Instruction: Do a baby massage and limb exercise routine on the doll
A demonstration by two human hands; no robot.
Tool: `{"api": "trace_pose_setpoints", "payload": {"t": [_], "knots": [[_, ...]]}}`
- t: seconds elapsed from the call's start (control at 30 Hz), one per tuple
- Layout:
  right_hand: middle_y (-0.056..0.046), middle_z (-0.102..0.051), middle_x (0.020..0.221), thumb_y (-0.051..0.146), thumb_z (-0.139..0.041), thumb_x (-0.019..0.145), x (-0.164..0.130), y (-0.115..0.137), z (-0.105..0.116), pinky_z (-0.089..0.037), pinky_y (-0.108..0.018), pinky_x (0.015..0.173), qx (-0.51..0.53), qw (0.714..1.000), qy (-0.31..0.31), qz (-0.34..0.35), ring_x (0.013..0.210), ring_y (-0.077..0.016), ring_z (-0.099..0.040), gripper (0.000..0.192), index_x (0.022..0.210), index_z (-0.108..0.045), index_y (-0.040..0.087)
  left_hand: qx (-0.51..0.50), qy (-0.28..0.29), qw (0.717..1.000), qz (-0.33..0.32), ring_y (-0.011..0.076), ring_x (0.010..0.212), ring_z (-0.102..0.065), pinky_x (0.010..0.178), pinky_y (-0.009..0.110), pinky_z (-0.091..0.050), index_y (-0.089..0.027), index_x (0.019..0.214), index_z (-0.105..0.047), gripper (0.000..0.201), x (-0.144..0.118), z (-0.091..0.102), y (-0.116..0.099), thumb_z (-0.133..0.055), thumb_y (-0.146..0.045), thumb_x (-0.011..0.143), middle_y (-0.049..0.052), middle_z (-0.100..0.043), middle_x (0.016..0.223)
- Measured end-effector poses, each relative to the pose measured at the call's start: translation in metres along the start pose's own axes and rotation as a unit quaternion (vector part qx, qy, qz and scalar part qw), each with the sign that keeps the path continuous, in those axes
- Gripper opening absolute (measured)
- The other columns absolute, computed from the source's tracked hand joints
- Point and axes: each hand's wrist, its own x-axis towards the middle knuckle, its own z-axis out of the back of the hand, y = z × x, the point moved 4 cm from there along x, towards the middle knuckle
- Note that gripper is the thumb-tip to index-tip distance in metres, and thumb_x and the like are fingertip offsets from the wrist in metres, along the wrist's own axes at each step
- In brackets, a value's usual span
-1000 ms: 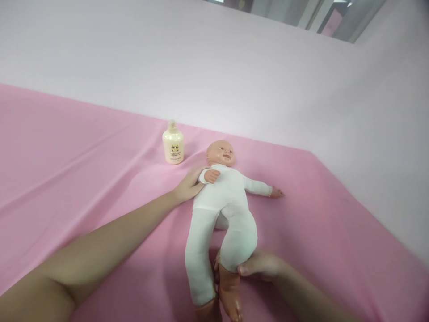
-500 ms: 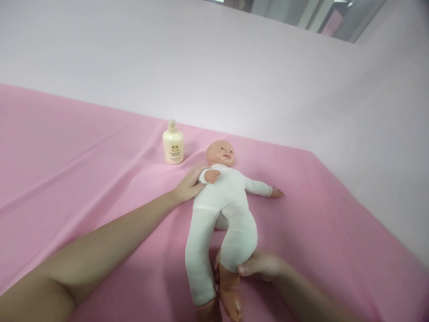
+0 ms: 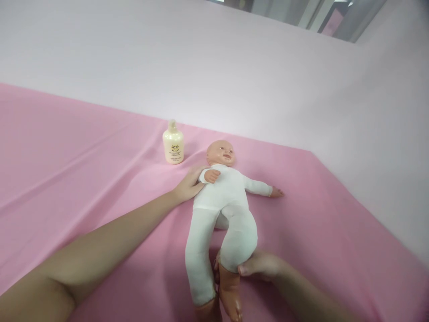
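One bald doll (image 3: 219, 190) in white, left hand (image 3: 189, 185) cupping arm (image 3: 202, 177), right hand (image 3: 259, 264) clasping leg (image 3: 237, 246)

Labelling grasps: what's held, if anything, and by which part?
The right hand holds the doll by one lower leg, above the foot. The left hand touches the doll's side; whether it grips there cannot be told.

One leg (image 3: 238, 241) of the doll (image 3: 221, 191) hides most of the fingers (image 3: 216, 270) of the right hand (image 3: 263, 264) (a few tips show between the shins), and the bent arm (image 3: 212, 176) covers part of the left hand (image 3: 188, 187). One foot (image 3: 209, 311) runs off the lower edge. The bottle's small print (image 3: 174, 154) is unreadable.
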Motion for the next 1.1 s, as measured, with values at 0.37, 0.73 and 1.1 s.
{"api": "trace_pose_setpoints", "payload": {"t": [0.37,0.73,1.1], "knots": [[-0.015,-0.077,0.116,0.056,-0.089,0.077,0.0012,-0.0005,-0.0006,-0.048,-0.047,0.110,0.002,1.000,0.003,0.000,0.113,-0.0294,-0.071,0.059,0.115,-0.077,0.012,-0.006,0.000,1.000,0.003,0.0333,0.124,-0.061,0.107,0.052,-0.049,-0.021,0.139,-0.060,0.045,0.0004,-0.0004,-0.0019,-0.058,-0.048,0.103,0.014,-0.067,0.135],[-0.015,-0.078,0.117,0.052,-0.089,0.075,0.0000,-0.0052,0.0039,-0.047,-0.045,0.110,0.005,1.000,-0.007,0.010,0.114,-0.0300,-0.070,0.056,0.116,-0.080,0.014,0.000,0.001,1.000,0.002,0.0327,0.121,-0.062,0.107,0.052,-0.049,-0.021,0.137,-0.061,0.048,0.0015,0.0006,-0.0039,-0.058,-0.054,0.103,0.014,-0.068,0.132],[-0.013,-0.078,0.115,0.050,-0.090,0.073,0.0014,-0.0055,0.0043,-0.048,-0.044,0.106,0.005,1.000,-0.007,0.008,0.111,-0.0305,-0.070,0.055,0.115,-0.081,0.016,-0.007,-0.003,1.000,-0.005,0.0321,0.122,-0.063,0.107,0.051,-0.050,-0.022,0.139,-0.060,0.046,0.0013,0.0005,-0.0071,-0.058,-0.050,0.103,0.013,-0.069,0.134]]}}
